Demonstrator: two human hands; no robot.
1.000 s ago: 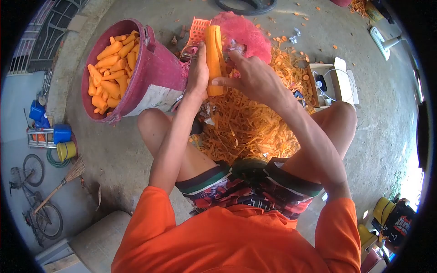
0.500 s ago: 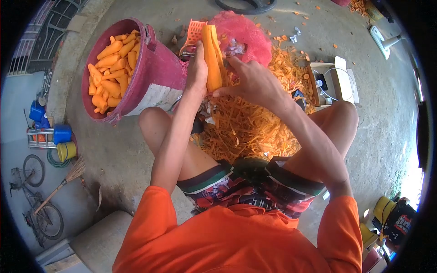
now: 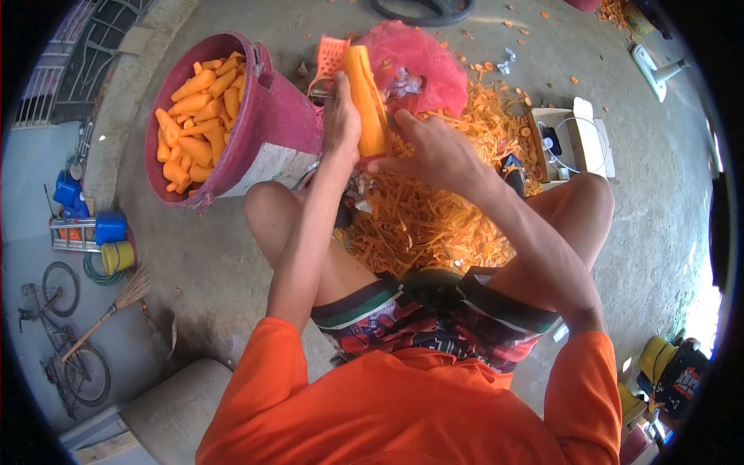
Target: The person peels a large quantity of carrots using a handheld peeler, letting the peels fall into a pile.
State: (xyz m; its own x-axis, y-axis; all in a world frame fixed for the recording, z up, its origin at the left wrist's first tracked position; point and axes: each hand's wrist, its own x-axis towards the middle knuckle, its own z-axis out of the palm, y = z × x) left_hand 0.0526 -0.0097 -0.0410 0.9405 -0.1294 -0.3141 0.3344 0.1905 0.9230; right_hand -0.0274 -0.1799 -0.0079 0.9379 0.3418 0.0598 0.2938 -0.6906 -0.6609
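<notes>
My left hand is wrapped round a large peeled carrot, held upright with its thick end toward me. My right hand is at the carrot's lower right side, its thumb near the bottom end and its index finger bent. What its curled fingers hold, if anything, is hidden. Below both hands a heap of orange carrot peelings spreads over the floor between my legs. Beyond the hands lies a pink mesh sack. A coral slotted plastic piece shows just behind my left hand.
At left a tilted maroon tub holds many peeled carrots. An open cardboard box with a white cable stands at right. A black tyre lies at the back. Farther left are a broom and a bicycle.
The whole view has shifted slightly to the right. My left hand still grips the carrot; my right hand sits slightly lower along its side.
</notes>
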